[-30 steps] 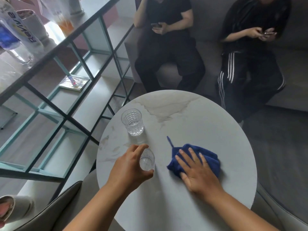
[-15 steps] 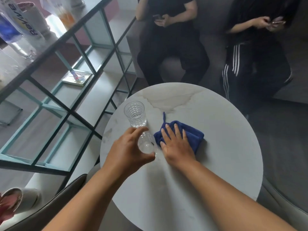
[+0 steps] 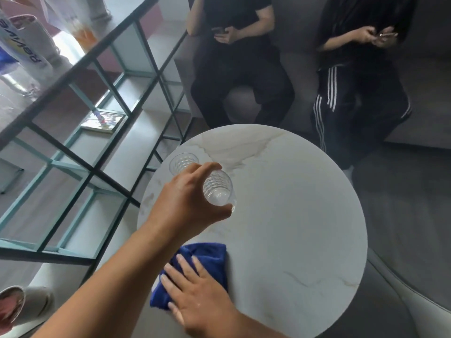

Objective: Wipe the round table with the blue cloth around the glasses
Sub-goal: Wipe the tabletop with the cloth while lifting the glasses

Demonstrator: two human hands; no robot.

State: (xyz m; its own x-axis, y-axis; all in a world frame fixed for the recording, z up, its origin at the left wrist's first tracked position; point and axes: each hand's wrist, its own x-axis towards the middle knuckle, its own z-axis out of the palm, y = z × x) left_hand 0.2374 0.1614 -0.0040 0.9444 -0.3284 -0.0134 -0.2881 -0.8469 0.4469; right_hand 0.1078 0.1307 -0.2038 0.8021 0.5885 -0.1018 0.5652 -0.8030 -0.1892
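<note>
Blue cloth (image 3: pixel 207 258) lies bunched at near left edge of round marble table (image 3: pixel 292 228), right hand (image 3: pixel 195 296) pressed flat on it, fingers spread. Left hand (image 3: pixel 188 201) grips one ribbed glass (image 3: pixel 218 191); second glass (image 3: pixel 181 163) stands just behind.

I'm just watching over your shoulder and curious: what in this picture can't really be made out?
- Far glass: the left hand covers its near side.
- Held glass: whether its base touches the round table can't be told.
- Blue cloth: the right hand, blurred by motion, hides much of it.
- Table's near edge: hidden behind both forearms.
- Phones of the two seated people: too small to read.
</note>
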